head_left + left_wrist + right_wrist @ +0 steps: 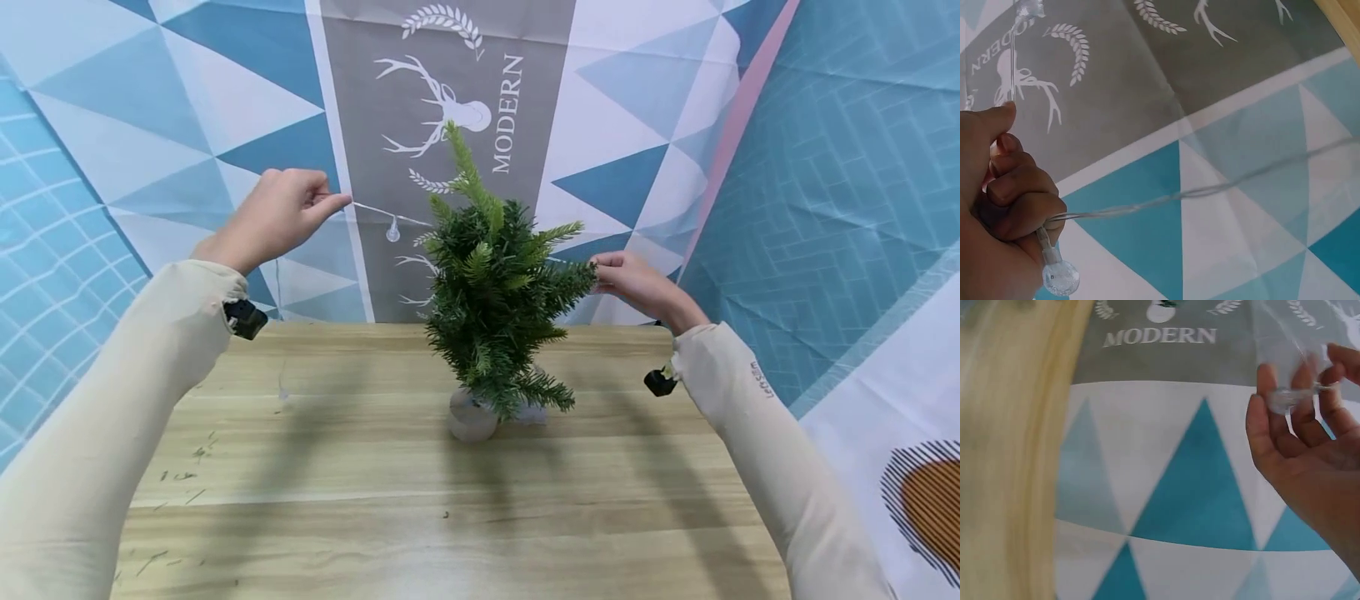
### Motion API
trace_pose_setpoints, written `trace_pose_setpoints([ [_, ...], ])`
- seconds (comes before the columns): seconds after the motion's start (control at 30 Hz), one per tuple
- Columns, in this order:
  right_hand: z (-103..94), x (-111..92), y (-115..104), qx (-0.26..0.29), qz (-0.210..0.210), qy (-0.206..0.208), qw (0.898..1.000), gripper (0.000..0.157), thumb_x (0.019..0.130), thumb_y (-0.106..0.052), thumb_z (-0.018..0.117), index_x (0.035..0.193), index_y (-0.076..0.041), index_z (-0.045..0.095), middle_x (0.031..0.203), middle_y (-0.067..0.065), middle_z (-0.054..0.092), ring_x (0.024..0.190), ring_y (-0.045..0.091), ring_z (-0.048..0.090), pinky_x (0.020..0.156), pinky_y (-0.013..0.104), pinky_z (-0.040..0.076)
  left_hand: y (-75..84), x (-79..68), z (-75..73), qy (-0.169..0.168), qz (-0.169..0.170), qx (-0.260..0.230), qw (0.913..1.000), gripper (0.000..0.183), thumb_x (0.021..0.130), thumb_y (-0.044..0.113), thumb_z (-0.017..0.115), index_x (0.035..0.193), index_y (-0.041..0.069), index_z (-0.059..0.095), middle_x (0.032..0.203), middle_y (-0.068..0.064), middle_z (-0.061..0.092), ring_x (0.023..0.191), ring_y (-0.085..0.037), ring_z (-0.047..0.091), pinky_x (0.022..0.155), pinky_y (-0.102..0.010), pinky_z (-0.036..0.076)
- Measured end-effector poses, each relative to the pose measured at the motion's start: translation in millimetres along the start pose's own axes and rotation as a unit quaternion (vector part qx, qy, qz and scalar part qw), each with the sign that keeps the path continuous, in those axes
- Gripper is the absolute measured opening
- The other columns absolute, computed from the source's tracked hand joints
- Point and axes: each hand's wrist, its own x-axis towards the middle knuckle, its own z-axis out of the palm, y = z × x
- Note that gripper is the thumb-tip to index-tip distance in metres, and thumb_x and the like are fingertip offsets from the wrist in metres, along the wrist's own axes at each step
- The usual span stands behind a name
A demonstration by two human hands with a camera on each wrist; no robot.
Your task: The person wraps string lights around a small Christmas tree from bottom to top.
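Observation:
A small artificial Christmas tree (502, 292) stands upright on the table, on a pale rounded base (471, 417). Behind it a clear string light (392, 229) with round bulbs stretches between the two hands. The left hand (281, 208), left of the tree, pinches the wire between thumb and forefinger. In the left wrist view its other fingers curl round more wire, and a clear bulb (1061, 278) hangs below them. At the tree's right side the right hand (633, 279) pinches the other end. The right wrist view shows a bulb (1282, 400) by its fingers.
Loose wire from the left hand hangs to the wooden table (337, 508), with a bulb (282, 393) low on it. Bits of green needle (198, 454) lie scattered at the table's left. A patterned cloth (247, 108) hangs close behind the tree.

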Motion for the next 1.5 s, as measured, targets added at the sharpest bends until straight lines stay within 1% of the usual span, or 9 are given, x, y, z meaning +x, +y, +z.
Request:
trace_pose_setpoints([
  [0.1,4.1,-6,15,0.097,-0.014,0.005,0.995,0.030,0.106,-0.015,0.047,0.077,-0.006,0.052,0.086,0.005,0.053,0.085,0.017,0.062,0.090,0.034,0.055,-1.3,-2.2,0.7,-0.014,-0.001,0.014,0.9998,0.046,0.104,0.036,0.051,0.070,0.007,0.041,0.057,-0.005,0.033,0.051,-0.022,0.034,0.051,-0.034,0.029],
  [0.23,14.6,-13,33,0.227,-0.026,-0.014,0.973,0.019,0.102,-0.002,0.052,0.085,-0.005,0.060,0.085,0.010,0.065,0.078,0.022,0.069,0.079,0.036,0.059,-5.7,-9.7,4.5,-0.026,-0.008,0.023,0.9994,0.045,0.104,0.033,0.052,0.070,0.007,0.041,0.057,-0.004,0.033,0.051,-0.022,0.035,0.053,-0.034,0.030],
  [0.33,25.8,-17,42,0.275,-0.025,-0.009,0.961,0.015,0.099,0.006,0.053,0.087,-0.003,0.055,0.082,0.012,0.066,0.071,0.021,0.066,0.070,0.034,0.059,-12.0,-17.5,8.9,-0.031,-0.011,0.027,0.9991,0.043,0.105,0.031,0.051,0.070,0.007,0.042,0.057,-0.005,0.033,0.052,-0.022,0.036,0.055,-0.035,0.031],
  [0.43,37.1,-19,47,0.283,-0.014,0.021,0.959,0.017,0.098,0.007,0.054,0.113,0.000,0.051,0.084,0.010,0.066,0.069,0.019,0.064,0.066,0.030,0.057,-21.2,-24.6,12.3,-0.029,-0.019,0.027,0.9990,0.042,0.106,0.030,0.049,0.071,0.007,0.041,0.058,-0.006,0.035,0.053,-0.022,0.037,0.055,-0.035,0.031],
  [0.53,48.6,-19,48,0.270,0.008,0.043,0.962,0.070,0.097,0.004,0.058,0.154,-0.003,0.019,0.089,0.008,0.068,0.074,0.018,0.064,0.073,0.030,0.056,-31.7,-34.2,13.1,-0.026,-0.034,0.030,0.9986,0.041,0.107,0.028,0.045,0.072,0.007,0.040,0.059,-0.007,0.036,0.052,-0.023,0.037,0.054,-0.035,0.031],
  [0.63,59.5,-20,48,0.250,0.027,0.045,0.967,0.098,0.096,0.002,0.061,0.158,-0.011,-0.013,0.097,0.007,0.067,0.088,0.017,0.066,0.089,0.031,0.053,-40.8,-47.2,13.4,-0.030,-0.045,0.040,0.9977,0.040,0.107,0.026,0.044,0.072,0.007,0.040,0.059,-0.007,0.036,0.050,-0.023,0.037,0.053,-0.035,0.031],
  [0.93,70.1,-35,50,0.238,0.021,0.038,0.970,0.083,0.100,0.003,0.051,0.157,-0.003,-0.009,0.118,0.009,0.059,0.110,0.013,0.062,0.101,0.030,0.048,-48.6,-83.4,15.8,-0.062,-0.093,-0.009,0.9937,0.041,0.108,0.034,0.037,0.078,0.007,0.043,0.061,-0.007,0.040,0.049,-0.023,0.037,0.050,-0.035,0.033],
  [1.2,75.0,-51,56,0.117,-0.060,0.072,0.989,0.037,0.103,-0.019,0.057,0.132,0.004,0.051,0.120,0.018,0.061,0.104,0.026,0.066,0.094,0.037,0.054,-18.6,-121.6,6.1,-0.002,-0.136,-0.066,0.9885,0.042,0.107,0.041,0.040,0.081,0.009,0.047,0.061,-0.008,0.039,0.049,-0.024,0.034,0.051,-0.035,0.030],
  [1.5,91.1,-94,44,-0.004,-0.172,0.191,0.966,0.023,0.103,-0.014,0.055,0.117,0.003,0.063,0.101,0.018,0.068,0.089,0.030,0.068,0.078,0.031,0.059,15.0,-147.6,24.1,0.043,-0.151,-0.125,0.9797,0.039,0.106,0.039,0.045,0.081,0.010,0.053,0.057,-0.007,0.039,0.049,-0.022,0.034,0.051,-0.033,0.029],
])
